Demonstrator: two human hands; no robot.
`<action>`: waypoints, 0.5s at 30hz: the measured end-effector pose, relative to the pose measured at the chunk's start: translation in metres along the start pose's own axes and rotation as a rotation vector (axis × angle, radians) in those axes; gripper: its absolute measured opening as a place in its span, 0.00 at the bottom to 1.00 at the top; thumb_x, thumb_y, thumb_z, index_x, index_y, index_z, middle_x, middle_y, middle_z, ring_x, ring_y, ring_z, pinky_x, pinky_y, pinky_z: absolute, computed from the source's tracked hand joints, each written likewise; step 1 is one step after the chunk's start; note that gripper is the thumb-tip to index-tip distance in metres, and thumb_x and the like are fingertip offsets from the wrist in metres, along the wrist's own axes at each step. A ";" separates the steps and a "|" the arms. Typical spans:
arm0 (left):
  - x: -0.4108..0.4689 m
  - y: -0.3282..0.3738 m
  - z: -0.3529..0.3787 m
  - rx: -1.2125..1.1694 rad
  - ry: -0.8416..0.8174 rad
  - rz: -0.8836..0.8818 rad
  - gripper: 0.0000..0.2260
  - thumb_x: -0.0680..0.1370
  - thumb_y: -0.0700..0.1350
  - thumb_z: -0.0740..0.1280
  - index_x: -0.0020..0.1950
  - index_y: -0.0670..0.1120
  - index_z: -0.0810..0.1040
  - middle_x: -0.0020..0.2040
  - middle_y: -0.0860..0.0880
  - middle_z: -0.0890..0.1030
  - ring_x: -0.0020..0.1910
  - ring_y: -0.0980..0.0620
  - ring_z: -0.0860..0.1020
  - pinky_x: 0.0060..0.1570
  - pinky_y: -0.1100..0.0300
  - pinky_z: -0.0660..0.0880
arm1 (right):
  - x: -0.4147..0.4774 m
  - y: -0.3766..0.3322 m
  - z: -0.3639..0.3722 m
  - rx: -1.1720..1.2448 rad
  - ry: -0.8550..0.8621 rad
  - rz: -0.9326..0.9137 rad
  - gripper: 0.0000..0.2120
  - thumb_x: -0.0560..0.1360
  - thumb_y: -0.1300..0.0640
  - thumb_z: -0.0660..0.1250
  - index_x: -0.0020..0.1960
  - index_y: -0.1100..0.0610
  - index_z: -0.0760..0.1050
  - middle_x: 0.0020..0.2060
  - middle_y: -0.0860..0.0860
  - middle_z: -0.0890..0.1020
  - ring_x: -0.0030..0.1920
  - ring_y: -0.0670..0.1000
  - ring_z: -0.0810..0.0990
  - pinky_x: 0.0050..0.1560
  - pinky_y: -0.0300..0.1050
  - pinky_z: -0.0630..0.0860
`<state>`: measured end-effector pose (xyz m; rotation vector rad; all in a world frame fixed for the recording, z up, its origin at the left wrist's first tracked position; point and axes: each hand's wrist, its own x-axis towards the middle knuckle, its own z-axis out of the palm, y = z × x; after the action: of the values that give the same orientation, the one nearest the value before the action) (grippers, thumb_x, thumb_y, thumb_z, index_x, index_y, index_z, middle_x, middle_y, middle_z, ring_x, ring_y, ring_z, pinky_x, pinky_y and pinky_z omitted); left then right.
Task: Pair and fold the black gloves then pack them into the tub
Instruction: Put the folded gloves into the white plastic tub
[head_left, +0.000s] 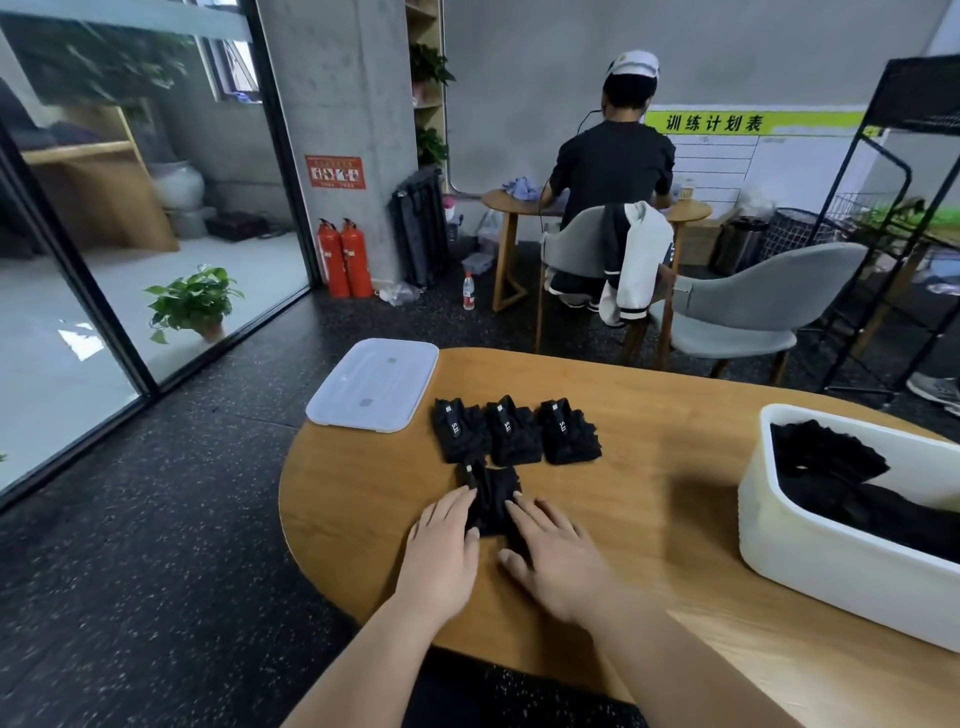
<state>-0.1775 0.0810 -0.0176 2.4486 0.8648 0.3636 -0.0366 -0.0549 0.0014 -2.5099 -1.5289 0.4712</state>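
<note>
While my two hands press flat on one folded bundle (491, 496) of black gloves, three more lie in a row just beyond it.

My left hand (445, 545) and right hand (558, 553) lie palm-down with fingers straight and slightly spread. Their fingertips rest on the soft, creased black knit, and nothing is pinched. That bundle sits on the smooth, round-ended wooden table (654, 410), near its left front edge. Beyond it are three squarish bundles (511, 431), set side by side and nearly touching, each showing one tab with white print. Farther left, one flat, translucent plastic lid (374, 384) with rounded corners overhangs the table's edge. Well to my right stands one white, thick-walled tub (831, 556) with rounded corners. It holds a rumpled heap of loose gloves (826, 467), too tangled to count.
</note>
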 end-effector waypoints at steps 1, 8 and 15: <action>-0.003 0.000 0.004 0.012 0.011 0.004 0.24 0.88 0.50 0.56 0.85 0.57 0.57 0.83 0.60 0.59 0.81 0.57 0.57 0.80 0.54 0.58 | 0.000 0.001 0.006 -0.007 0.042 -0.004 0.34 0.85 0.35 0.49 0.86 0.44 0.42 0.85 0.40 0.44 0.85 0.50 0.41 0.83 0.54 0.46; -0.009 -0.001 0.012 0.041 0.032 0.011 0.21 0.87 0.56 0.54 0.82 0.63 0.61 0.85 0.58 0.52 0.84 0.55 0.50 0.82 0.51 0.55 | -0.009 0.009 0.029 0.096 0.271 -0.004 0.29 0.86 0.39 0.49 0.85 0.44 0.50 0.83 0.39 0.56 0.84 0.46 0.47 0.83 0.47 0.50; -0.008 -0.002 0.011 0.003 0.048 0.052 0.17 0.87 0.57 0.56 0.75 0.66 0.70 0.78 0.64 0.66 0.81 0.61 0.54 0.81 0.54 0.55 | -0.010 0.013 0.030 0.223 0.431 -0.027 0.23 0.86 0.38 0.55 0.79 0.42 0.68 0.73 0.37 0.71 0.76 0.41 0.62 0.77 0.45 0.65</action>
<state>-0.1799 0.0728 -0.0281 2.4778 0.8234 0.4412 -0.0403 -0.0709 -0.0285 -2.2293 -1.2662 0.0788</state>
